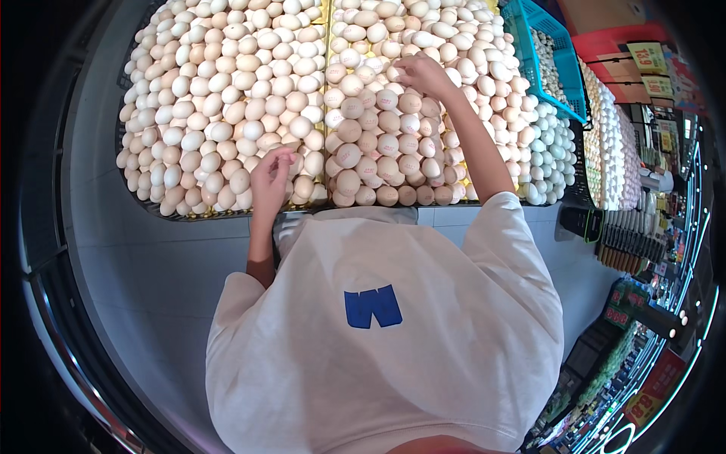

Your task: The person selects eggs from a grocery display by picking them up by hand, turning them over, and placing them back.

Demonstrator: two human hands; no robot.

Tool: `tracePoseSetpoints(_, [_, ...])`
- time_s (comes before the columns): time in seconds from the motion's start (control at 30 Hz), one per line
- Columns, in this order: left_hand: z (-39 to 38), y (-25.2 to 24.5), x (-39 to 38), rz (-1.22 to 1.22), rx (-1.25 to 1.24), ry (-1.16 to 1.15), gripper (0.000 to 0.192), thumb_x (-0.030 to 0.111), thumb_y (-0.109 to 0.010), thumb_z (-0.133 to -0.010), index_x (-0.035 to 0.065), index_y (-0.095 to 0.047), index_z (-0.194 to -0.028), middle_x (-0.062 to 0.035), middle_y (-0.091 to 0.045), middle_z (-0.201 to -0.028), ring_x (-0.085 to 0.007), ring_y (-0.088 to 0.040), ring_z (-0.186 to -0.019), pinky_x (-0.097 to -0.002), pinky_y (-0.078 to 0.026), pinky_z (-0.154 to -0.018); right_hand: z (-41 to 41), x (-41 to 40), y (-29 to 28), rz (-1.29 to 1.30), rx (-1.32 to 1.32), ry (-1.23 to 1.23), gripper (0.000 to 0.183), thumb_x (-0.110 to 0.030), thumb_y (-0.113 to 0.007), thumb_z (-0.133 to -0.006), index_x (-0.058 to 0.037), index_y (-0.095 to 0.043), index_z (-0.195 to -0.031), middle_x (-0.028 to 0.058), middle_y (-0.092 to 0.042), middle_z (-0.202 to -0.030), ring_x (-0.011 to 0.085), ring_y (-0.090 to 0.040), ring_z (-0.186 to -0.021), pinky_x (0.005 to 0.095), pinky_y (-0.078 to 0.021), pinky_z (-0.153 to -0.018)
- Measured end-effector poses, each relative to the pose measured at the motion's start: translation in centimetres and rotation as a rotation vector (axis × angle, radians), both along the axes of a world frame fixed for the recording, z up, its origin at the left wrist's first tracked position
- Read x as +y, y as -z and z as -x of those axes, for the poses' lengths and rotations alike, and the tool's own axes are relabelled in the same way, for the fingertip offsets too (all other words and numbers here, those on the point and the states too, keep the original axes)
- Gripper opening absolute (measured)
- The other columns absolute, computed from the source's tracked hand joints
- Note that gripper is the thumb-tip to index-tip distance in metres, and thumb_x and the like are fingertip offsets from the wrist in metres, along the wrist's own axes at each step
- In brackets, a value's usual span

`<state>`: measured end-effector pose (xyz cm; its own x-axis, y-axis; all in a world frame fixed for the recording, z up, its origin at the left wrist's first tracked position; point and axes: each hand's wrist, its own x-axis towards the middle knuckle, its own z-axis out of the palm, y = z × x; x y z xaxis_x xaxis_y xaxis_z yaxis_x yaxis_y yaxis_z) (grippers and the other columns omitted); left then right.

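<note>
My left hand hangs over the front of the left-hand pile of eggs, its fingers curled together and no egg visible in them. Farther forward, my right hand reaches over the right-hand pile, where many of the eggs bear red stamps. The fingertips of that hand point left and down beside a pale egg; whether they grip it is hidden by the bent fingers. A narrow divider runs between the two piles. Bits of yellow tray show among the stamped eggs.
A turquoise plastic basket of small speckled eggs stands at the right, above greenish-blue eggs. The bin's black rim runs along the front. More egg stacks, price signs and a rack of handled tools lie farther right.
</note>
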<state>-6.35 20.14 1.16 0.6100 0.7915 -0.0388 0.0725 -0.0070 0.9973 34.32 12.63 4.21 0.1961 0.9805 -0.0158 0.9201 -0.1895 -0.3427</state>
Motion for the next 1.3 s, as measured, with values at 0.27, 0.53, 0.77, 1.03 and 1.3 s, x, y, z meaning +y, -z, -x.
tracePoseSetpoints(0.27, [0.1, 0.4, -0.2, 0.030, -0.005, -0.005, 0.019, 0.008, -0.053, -0.098, -0.0033, -0.063, -0.109, -0.0067, -0.068, -0.092, -0.0109, -0.063, -0.087, -0.0243, -0.050, -0.080, -0.1, 0.4, 1.8, -0.146, 0.019, -0.095, 0.032, -0.017, -0.068, -0.082, -0.0086, -0.067, -0.113, 0.0105, -0.067, -0.091, 0.0270, -0.058, -0.089, 0.0384, -0.0470, -0.086])
tracePoseSetpoints(0.53, [-0.2, -0.2, -0.2, 0.010, -0.009, 0.005, 0.019, 0.008, -0.053, -0.098, -0.0034, -0.063, -0.108, -0.0072, -0.068, -0.093, -0.0121, -0.063, -0.088, -0.0248, -0.050, -0.081, -0.7, 0.7, 3.4, -0.157, -0.075, -0.102, 0.031, -0.028, -0.063, -0.087, -0.0139, -0.068, -0.114, 0.0107, -0.068, -0.104, 0.0310, -0.059, -0.095, 0.0401, -0.0466, -0.089])
tracePoseSetpoints(0.77, [0.1, 0.5, 0.0, 0.006, -0.017, 0.003, 0.019, 0.008, -0.052, -0.098, -0.0033, -0.063, -0.108, -0.0073, -0.068, -0.093, -0.0120, -0.063, -0.088, -0.0249, -0.050, -0.082, -0.4, 0.5, 2.9, -0.165, -0.085, -0.109, 0.031, -0.030, -0.063, -0.087, -0.0131, -0.068, -0.113, 0.0104, -0.068, -0.101, 0.0308, -0.059, -0.093, 0.0404, -0.0464, -0.087])
tracePoseSetpoints(1.03, [0.1, 0.5, -0.1, -0.007, -0.015, 0.005, 0.018, 0.008, -0.053, -0.097, -0.0032, -0.064, -0.107, -0.0064, -0.068, -0.092, -0.0114, -0.063, -0.087, -0.0242, -0.050, -0.079, 0.2, -0.3, 0.9, -0.133, -0.004, 0.006, 0.028, -0.025, -0.064, -0.086, -0.0096, -0.069, -0.109, 0.0113, -0.068, -0.097, 0.0298, -0.059, -0.091, 0.0398, -0.0475, -0.085])
tracePoseSetpoints(1.3, [-0.2, 0.0, -0.2, -0.002, -0.011, 0.000, 0.018, 0.008, -0.053, -0.097, -0.0029, -0.064, -0.106, -0.0056, -0.067, -0.090, -0.0105, -0.061, -0.085, -0.0241, -0.049, -0.078, -3.8, -1.8, 1.0, -0.190, 0.033, 0.141, 0.028, -0.015, -0.064, -0.082, -0.0049, -0.068, -0.109, 0.0124, -0.069, -0.095, 0.0284, -0.062, -0.080, 0.0373, -0.0514, -0.077])
